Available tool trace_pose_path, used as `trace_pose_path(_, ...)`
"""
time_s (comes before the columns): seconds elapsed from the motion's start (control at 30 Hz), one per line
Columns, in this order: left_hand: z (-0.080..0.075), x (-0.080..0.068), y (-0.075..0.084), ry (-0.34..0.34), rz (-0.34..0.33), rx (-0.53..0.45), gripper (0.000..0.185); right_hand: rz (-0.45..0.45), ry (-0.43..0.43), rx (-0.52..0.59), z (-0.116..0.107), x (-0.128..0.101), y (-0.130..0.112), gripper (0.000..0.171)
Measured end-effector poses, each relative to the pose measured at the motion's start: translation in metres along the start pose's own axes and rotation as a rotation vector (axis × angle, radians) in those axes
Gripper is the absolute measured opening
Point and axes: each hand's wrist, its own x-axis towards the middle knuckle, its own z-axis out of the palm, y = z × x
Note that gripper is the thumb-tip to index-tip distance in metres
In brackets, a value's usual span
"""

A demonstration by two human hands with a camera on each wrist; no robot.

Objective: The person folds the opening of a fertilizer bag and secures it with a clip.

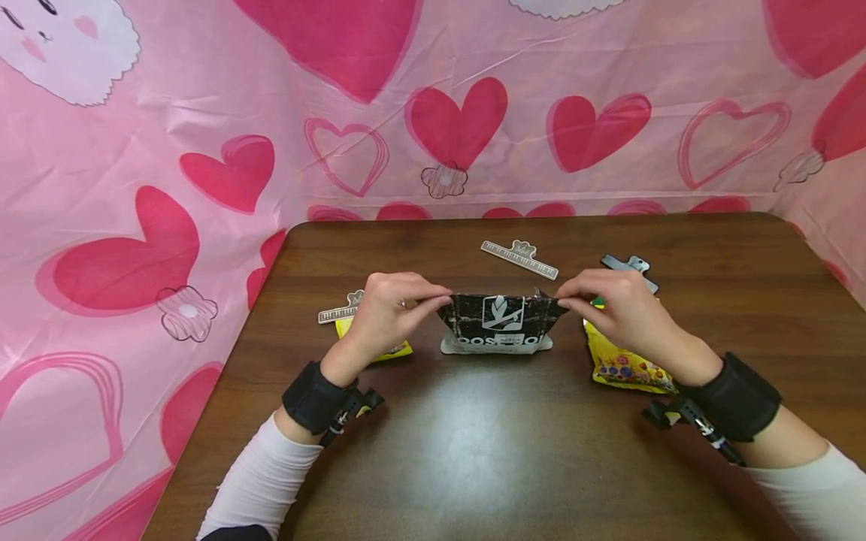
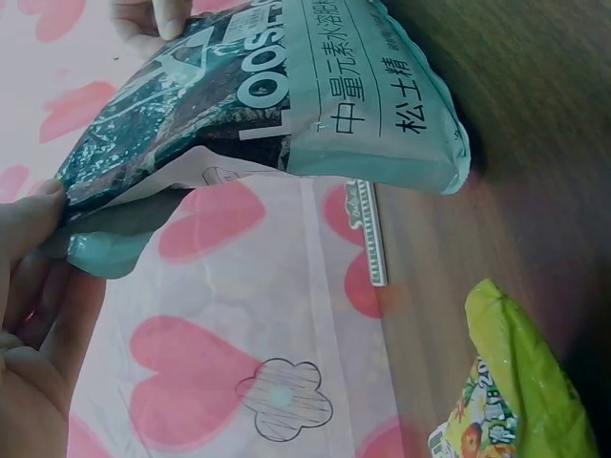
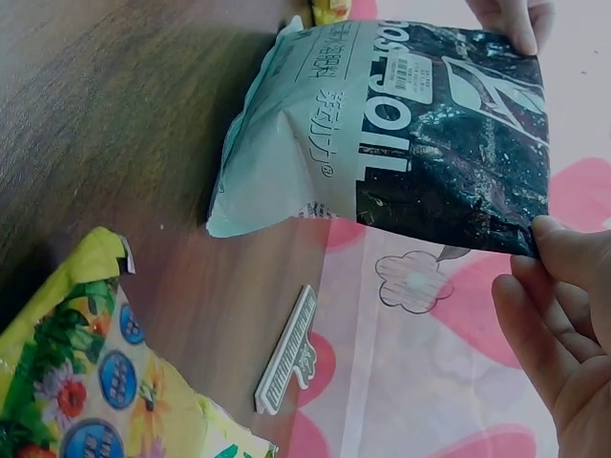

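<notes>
- Head view: a black-and-pale-green plastic pouch with white lettering (image 1: 497, 323) stands upright near the middle of the dark brown wooden table (image 1: 514, 451), its bottom edge on the wood.
- The left hand (image 1: 386, 312) pinches the pouch's upper left corner between thumb and fingertips; the right hand (image 1: 619, 308) pinches the upper right corner the same way.
- Behind the pouch lies a white ruler-shaped bag clip (image 1: 519, 258); a second white clip (image 1: 338, 312) lies left of the pouch, just behind a yellow packet (image 1: 389, 347) that the left hand partly hides.
- Right of the pouch lies a yellow snack bag with a colourful print (image 1: 625, 364), and behind that a black clip (image 1: 629, 269).
- Left wrist view: the left hand's (image 2: 33, 324) grip is pressed on the pouch's (image 2: 286, 105) top seam, with the right hand's fingertips (image 2: 153, 19) at the far corner.
- Right wrist view: the right hand (image 3: 558, 315) pinches the pouch (image 3: 401, 134) at its dark corner; the white clip (image 3: 286, 353) lies beyond the pouch.
</notes>
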Motion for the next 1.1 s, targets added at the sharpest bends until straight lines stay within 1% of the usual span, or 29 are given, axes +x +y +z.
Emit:
trace_pose_path(0.13, 0.0, 0.0, 0.0, -0.001, -0.004, 0.008, 0.006, 0.015, -0.001, 0.005, 0.001, 0.001, 0.001, 0.022)
trace_pose_path(0.3, 0.0, 0.0, -0.001, -0.015, -0.059, 0.003, 0.009, 0.023, 0.003, 0.016, 0.001, 0.002, 0.003, 0.023)
trace_pose_path(0.47, -0.001, -0.001, -0.002, -0.01, -0.088, -0.013, 0.01, 0.03, -0.016, 0.046, -0.001, 0.002, 0.004, 0.025)
trace_pose_path(0.6, -0.002, -0.004, -0.004, -0.002, -0.098, -0.017, 0.01, 0.021, -0.029, 0.074, -0.004, 0.003, 0.006, 0.028)
trace_pose_path(0.7, -0.002, -0.005, -0.005, -0.006, -0.099, -0.026, 0.011, -0.007, -0.033, 0.094, -0.007, 0.006, 0.009, 0.029)
trace_pose_path(0.77, -0.001, -0.005, -0.005, -0.007, -0.094, -0.031, 0.011, -0.022, -0.038, 0.115, -0.01, 0.01, 0.012, 0.028)
trace_pose_path(0.83, -0.001, -0.005, -0.005, -0.006, -0.092, -0.033, 0.011, -0.016, -0.053, 0.132, -0.014, 0.015, 0.016, 0.027)
trace_pose_path(0.97, -0.001, -0.005, -0.004, 0.0, -0.091, -0.036, 0.011, 0.035, -0.095, 0.125, -0.022, 0.031, 0.022, 0.022)
trace_pose_path(1.1, -0.002, -0.006, -0.004, 0.002, -0.098, -0.031, 0.011, 0.095, -0.17, 0.077, -0.023, 0.052, 0.029, 0.015)
